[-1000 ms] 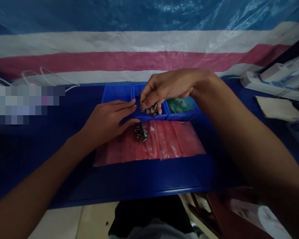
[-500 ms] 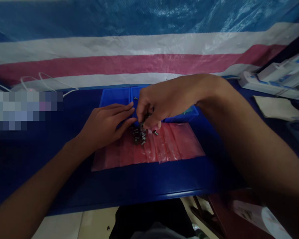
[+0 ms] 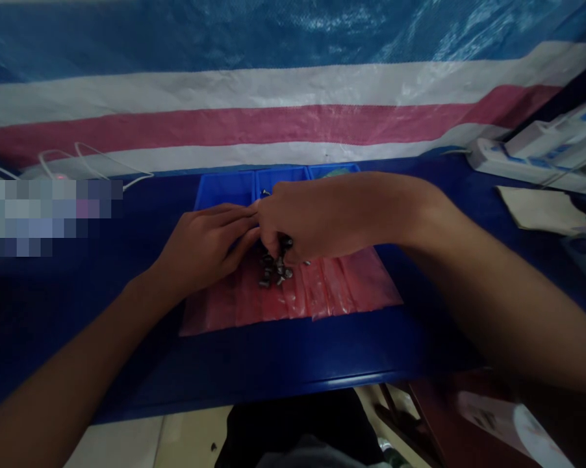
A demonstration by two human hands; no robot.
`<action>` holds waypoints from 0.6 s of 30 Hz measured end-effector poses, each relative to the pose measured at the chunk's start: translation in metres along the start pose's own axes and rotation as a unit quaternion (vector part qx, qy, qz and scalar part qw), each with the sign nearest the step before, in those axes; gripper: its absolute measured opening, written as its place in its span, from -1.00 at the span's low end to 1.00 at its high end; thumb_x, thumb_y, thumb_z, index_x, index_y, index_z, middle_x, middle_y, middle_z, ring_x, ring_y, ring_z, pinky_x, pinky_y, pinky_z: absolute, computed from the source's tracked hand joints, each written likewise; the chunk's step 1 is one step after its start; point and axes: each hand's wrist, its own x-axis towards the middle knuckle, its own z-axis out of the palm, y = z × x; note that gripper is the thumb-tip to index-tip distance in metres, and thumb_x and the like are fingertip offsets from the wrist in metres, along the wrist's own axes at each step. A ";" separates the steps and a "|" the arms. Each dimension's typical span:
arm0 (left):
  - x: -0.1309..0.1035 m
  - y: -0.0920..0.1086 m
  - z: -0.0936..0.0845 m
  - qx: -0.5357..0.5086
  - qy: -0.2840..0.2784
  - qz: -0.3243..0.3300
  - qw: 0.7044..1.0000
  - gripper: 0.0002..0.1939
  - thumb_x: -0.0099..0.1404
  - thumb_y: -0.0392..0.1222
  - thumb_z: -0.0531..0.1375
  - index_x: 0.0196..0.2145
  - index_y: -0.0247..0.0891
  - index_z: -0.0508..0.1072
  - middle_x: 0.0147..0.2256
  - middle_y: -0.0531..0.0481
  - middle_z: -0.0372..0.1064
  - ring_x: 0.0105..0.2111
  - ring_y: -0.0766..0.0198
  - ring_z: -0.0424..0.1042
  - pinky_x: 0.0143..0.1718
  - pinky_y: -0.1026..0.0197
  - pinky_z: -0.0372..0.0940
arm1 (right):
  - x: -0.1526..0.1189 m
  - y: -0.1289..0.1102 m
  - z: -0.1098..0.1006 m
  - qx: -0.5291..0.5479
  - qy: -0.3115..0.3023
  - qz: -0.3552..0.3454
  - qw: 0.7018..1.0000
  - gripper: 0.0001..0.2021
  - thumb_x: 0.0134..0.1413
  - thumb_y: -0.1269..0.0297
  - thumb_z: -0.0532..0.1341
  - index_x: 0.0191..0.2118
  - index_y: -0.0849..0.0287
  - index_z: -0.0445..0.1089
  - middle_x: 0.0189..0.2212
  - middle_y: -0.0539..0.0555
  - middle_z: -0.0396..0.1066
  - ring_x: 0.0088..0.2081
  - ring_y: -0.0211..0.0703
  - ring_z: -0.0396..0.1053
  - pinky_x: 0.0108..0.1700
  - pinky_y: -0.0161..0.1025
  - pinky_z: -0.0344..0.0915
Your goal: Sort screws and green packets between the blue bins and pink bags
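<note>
Several small dark metal screws [image 3: 276, 272] lie heaped on a pink plastic bag [image 3: 351, 286] spread flat on the blue table. Over the heap curls my right hand [image 3: 312, 218], its fingers bent round a few screws that show dark in the gap under the palm. My left hand [image 3: 215, 237] rests left of the heap with its fingers stretched out, their tips close to the right hand's knuckles. Just behind both hands stand blue plastic bins [image 3: 227, 188] side by side. One screw [image 3: 266, 192] shows in the middle bin; the right hand and wrist hide much of the bins.
A striped tarp [image 3: 293, 123] hangs behind the table. White cables [image 3: 110, 166] run at the back left, near a blurred-out patch. On the right are a white power strip [image 3: 497, 159] and a folded pale cloth or paper [image 3: 541, 208]. The table's front edge [image 3: 322, 383] is near my lap.
My right hand has moved slightly lower and left, its wrist dropping and its fingers curling further over the screws. Some screws in the heap have shifted. My left hand stays almost in place.
</note>
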 end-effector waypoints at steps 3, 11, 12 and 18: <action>0.000 -0.001 -0.001 -0.007 -0.007 -0.001 1.000 -0.59 0.66 -0.09 -0.03 0.00 -0.09 0.64 0.05 -0.07 0.66 0.04 0.01 0.68 -0.02 -0.02 0.65 | 0.001 0.000 -0.001 0.001 -0.010 -0.003 1.000 -0.79 0.27 0.60 0.31 -0.20 0.21 0.69 -0.23 0.04 0.64 -0.24 -0.18 0.43 -0.17 -0.17 0.23; -0.003 -0.002 -0.001 -0.022 -0.003 -0.002 1.000 -0.65 0.64 -0.12 0.04 0.03 -0.12 0.63 0.06 -0.09 0.65 0.05 0.01 0.67 0.03 0.01 0.62 | -0.001 0.001 -0.001 0.013 0.021 0.006 1.000 -0.75 0.22 0.60 0.37 -0.41 0.13 0.63 -0.37 -0.04 0.59 -0.35 -0.24 0.37 -0.25 -0.22 0.23; -0.003 -0.002 -0.001 -0.022 -0.004 -0.002 1.000 -0.66 0.64 -0.13 0.05 0.05 -0.11 0.63 0.08 -0.09 0.65 0.06 0.01 0.67 0.04 0.01 0.62 | -0.001 0.001 -0.001 0.012 0.020 0.006 1.000 -0.76 0.21 0.60 0.38 -0.41 0.14 0.63 -0.38 -0.04 0.58 -0.36 -0.24 0.36 -0.26 -0.21 0.22; 0.001 -0.005 0.003 0.011 0.003 0.014 1.000 -0.61 0.67 -0.11 -0.01 0.04 -0.16 0.62 0.06 -0.10 0.65 0.04 0.00 0.68 -0.04 -0.01 0.64 | 0.001 0.002 -0.002 0.015 0.009 0.007 1.000 -0.80 0.22 0.60 0.37 -0.30 0.17 0.69 -0.31 -0.03 0.62 -0.30 -0.22 0.41 -0.23 -0.22 0.22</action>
